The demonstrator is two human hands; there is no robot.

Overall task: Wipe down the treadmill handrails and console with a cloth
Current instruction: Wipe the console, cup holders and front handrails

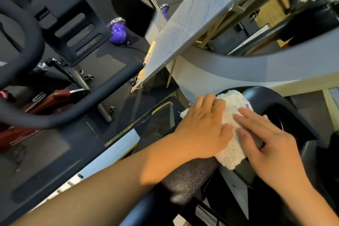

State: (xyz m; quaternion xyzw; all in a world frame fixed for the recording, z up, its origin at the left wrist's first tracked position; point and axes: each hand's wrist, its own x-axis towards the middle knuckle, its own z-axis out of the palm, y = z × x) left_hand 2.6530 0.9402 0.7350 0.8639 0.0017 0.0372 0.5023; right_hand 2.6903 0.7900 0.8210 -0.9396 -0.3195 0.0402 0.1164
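While both hands press down, the white cloth (233,134) lies draped over the black handrail (189,176).

Left hand (201,130) curls over its 9 o'clock edge; right hand (266,141) lies flat, fingers straight, at 3 o'clock. Purple kettlebell (118,31) sits on the floor toward 11 o'clock.
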